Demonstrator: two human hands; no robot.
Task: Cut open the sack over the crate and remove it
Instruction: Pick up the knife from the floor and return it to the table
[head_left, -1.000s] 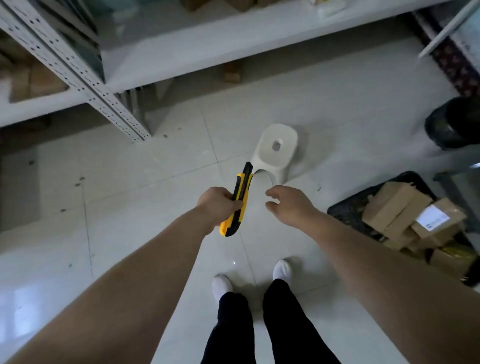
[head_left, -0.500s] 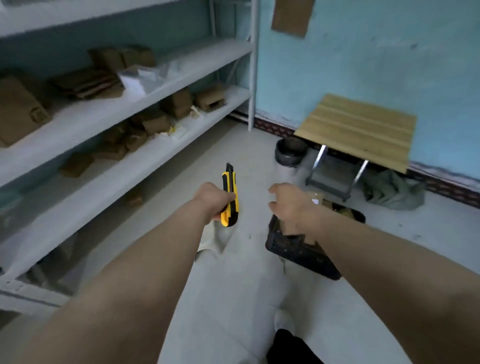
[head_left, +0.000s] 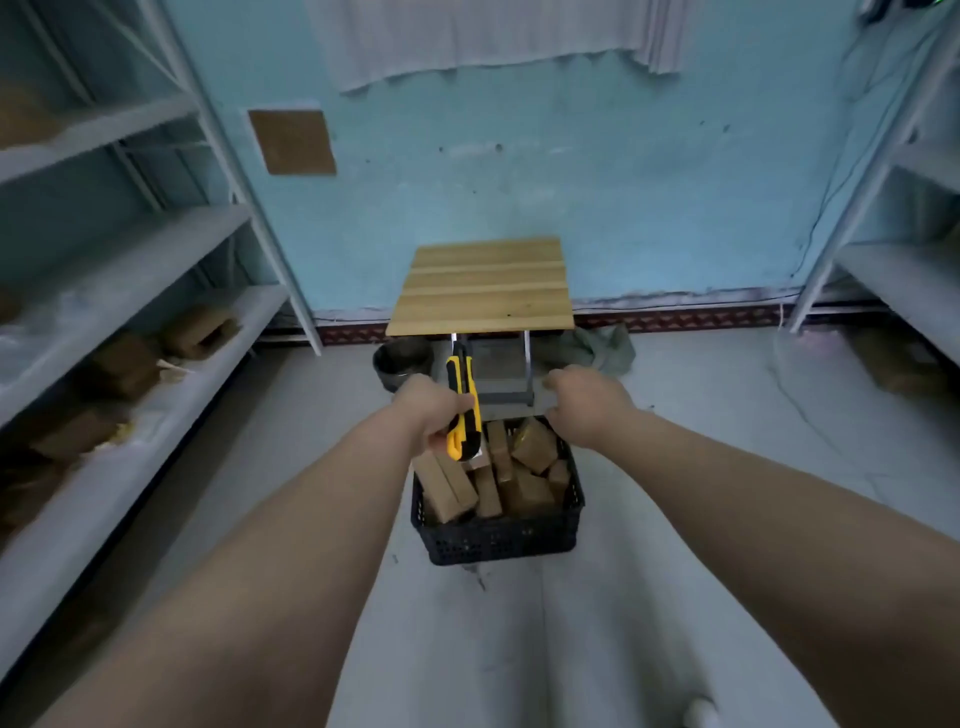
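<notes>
A black plastic crate (head_left: 493, 540) full of brown cardboard boxes (head_left: 524, 493) stands on the pale floor straight ahead. My left hand (head_left: 428, 410) grips a yellow and black utility knife (head_left: 462, 405), held upright above the crate's far left corner. My right hand (head_left: 587, 402) hovers over the crate's far right corner with loosely curled fingers, holding nothing. A crumpled grey-green sack (head_left: 597, 348) lies on the floor against the wall, behind the crate and to the right.
A small wooden slat table (head_left: 485, 286) on metal legs stands just behind the crate. A dark bucket (head_left: 402, 364) sits at its left. White metal shelves (head_left: 135, 332) with boxes line the left side; more shelving (head_left: 904, 280) stands right.
My view has swung from the floor and stool up and round to face the blue wall, with the crate now dead ahead. The knife stays in my left hand.
</notes>
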